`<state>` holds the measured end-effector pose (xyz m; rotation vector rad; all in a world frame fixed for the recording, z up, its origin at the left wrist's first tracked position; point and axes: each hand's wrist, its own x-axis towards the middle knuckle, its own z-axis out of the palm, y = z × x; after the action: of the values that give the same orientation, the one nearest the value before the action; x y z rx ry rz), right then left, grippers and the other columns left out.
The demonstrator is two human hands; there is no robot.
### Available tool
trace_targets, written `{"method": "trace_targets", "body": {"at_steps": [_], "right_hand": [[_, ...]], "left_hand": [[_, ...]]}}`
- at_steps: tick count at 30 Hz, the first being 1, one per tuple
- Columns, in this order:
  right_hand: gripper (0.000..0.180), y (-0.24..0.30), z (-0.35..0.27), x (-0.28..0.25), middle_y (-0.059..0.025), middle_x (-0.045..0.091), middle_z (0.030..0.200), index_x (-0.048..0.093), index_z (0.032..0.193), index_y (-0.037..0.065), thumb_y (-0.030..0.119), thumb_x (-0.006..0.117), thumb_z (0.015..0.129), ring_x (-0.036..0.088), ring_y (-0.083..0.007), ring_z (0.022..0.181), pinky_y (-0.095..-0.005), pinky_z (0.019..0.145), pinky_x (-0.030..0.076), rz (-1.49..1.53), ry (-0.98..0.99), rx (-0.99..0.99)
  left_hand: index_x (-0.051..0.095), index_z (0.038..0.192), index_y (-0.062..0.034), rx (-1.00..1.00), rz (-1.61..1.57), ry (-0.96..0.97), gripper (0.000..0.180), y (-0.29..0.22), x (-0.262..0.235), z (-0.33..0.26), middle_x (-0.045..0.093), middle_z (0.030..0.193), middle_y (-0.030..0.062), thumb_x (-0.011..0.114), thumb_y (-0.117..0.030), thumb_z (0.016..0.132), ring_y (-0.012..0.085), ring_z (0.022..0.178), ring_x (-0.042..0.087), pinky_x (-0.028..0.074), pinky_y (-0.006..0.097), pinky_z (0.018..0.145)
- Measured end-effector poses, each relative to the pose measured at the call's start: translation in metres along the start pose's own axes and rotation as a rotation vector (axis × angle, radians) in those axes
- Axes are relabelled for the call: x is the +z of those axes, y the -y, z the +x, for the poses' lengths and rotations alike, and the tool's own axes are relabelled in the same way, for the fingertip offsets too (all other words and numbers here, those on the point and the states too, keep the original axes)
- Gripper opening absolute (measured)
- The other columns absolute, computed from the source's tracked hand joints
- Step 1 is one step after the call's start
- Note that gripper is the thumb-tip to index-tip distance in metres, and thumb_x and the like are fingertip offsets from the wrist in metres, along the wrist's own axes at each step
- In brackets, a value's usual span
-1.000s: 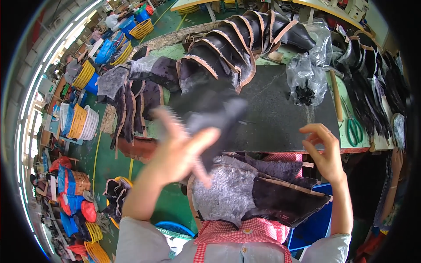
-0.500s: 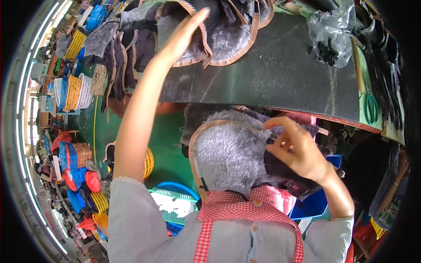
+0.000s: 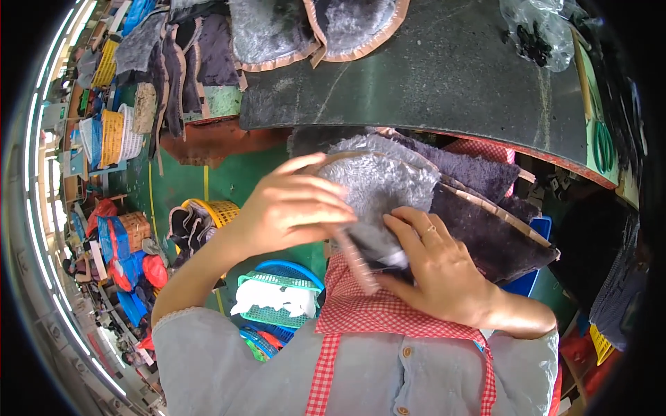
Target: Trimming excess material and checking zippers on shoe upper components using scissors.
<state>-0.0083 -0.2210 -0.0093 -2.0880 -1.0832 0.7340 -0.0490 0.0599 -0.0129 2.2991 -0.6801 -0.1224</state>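
Note:
A grey furry lining piece (image 3: 378,184) with tan binding lies on my lap, its near end folded up and blurred. My right hand (image 3: 447,267) is closed on that folded part, fingers on the fur and thumb lower down. My left hand (image 3: 295,208) reaches over the piece's left edge, its fingers stretched and apart; its thumb is hidden. Dark furry pieces (image 3: 485,229) with tan edging lie beneath and to the right. Red checked apron cloth (image 3: 347,295) shows under the piece.
A dark worktop (image 3: 416,83) stands ahead, with more fur-lined pieces (image 3: 270,35) at its far left. A clear plastic bag (image 3: 538,35) and green-handled scissors (image 3: 602,149) lie at the right. Baskets stand on the floor at left, one green (image 3: 277,320), another yellow (image 3: 225,211).
My left hand has come down from the pieces on the worktop to the lap piece. My right hand has moved down and left onto it, and the near end is now folded up.

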Motion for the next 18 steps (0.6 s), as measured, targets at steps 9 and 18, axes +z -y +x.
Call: {"method": "trace_targets", "body": {"at_steps": [9, 18], "right_hand": [[0.045, -0.064, 0.026, 0.038, -0.0039, 0.059, 0.129, 0.054, 0.138, 0.004, 0.026, 0.062, 0.099, 0.054, -0.0131, 0.116, -0.0309, 0.103, 0.043, 1.139, -0.24, 0.184], [0.026, -0.077, 0.014, 0.049, -0.0066, 0.069, 0.111, 0.061, 0.123, 0.002, 0.006, 0.055, 0.098, 0.061, -0.0139, 0.105, -0.0327, 0.095, 0.05, 1.073, -0.2, 0.115]], "left_hand": [[0.072, 0.085, -0.0128, 0.185, 0.372, -0.176, 0.015, -0.006, 0.013, 0.101, 0.064, 0.1, -0.0012, 0.076, -0.013, 0.071, 0.0244, 0.097, 0.054, 0.046, 0.04, 0.086], [0.067, 0.086, -0.0027, -0.051, 0.125, 0.006, 0.02, -0.059, 0.027, 0.074, 0.067, 0.11, 0.0093, 0.081, -0.012, 0.074, 0.02, 0.075, 0.07, 0.058, 0.032, 0.063]]}}
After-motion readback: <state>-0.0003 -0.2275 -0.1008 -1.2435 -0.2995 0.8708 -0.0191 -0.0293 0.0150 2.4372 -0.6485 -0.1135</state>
